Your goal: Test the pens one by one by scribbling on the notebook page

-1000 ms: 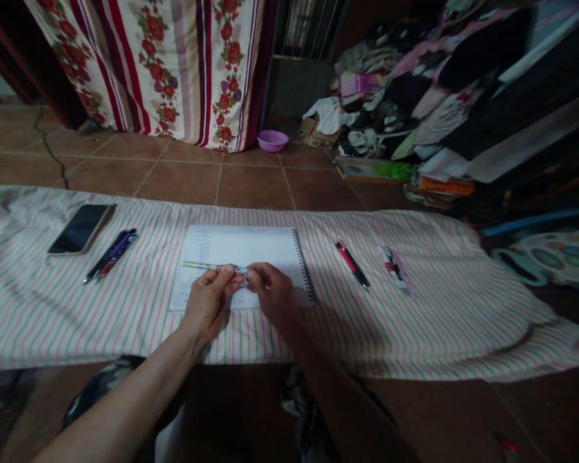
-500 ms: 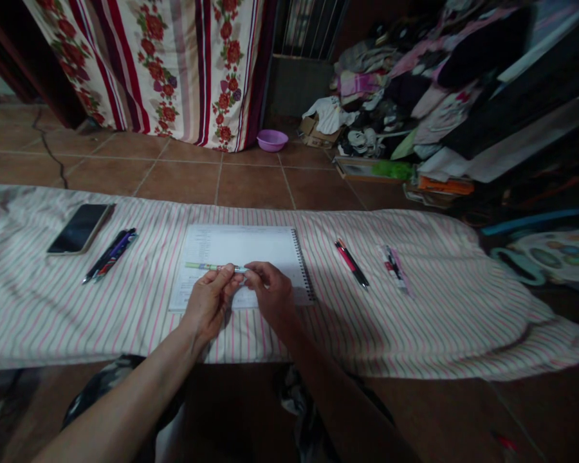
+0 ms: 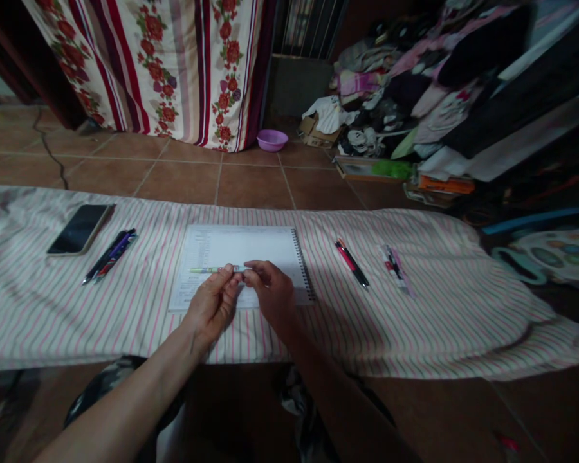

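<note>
Above the spiral notebook (image 3: 251, 244) on the cloth-covered counter (image 3: 415, 341), the left hand (image 3: 211, 303) pinches a slim patterned pen (image 3: 206, 270) in its fingers and the right hand (image 3: 273, 292) grasps its pale end. They seem busy with that end; turning or pulling it would call for a steady left hold.

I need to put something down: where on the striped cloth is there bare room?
Bare cloth spreads right of the rightmost pens, and between leftmost pens and notebook. Crowded: right of the phone, and over the notebook, where left hand and right hand hold a patterned pen.
</note>
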Demonstrator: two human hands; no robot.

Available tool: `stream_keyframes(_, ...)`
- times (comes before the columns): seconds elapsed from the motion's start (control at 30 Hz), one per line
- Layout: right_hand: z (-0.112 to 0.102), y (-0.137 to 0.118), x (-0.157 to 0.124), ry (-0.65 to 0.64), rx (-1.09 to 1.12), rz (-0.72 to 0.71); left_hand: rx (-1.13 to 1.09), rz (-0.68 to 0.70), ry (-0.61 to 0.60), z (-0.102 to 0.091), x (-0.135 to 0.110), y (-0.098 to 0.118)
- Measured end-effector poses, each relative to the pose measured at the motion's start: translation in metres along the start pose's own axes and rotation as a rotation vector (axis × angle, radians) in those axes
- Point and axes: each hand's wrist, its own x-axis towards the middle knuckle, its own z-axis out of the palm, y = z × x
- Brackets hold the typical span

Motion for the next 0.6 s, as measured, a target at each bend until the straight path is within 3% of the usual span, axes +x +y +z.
stream_keyframes(0.6,-0.0015,-0.0006,0.0007,-0.022,-0.025,0.039,0.072,0.016,-0.003,0.0033,-0.0042,-0.0013)
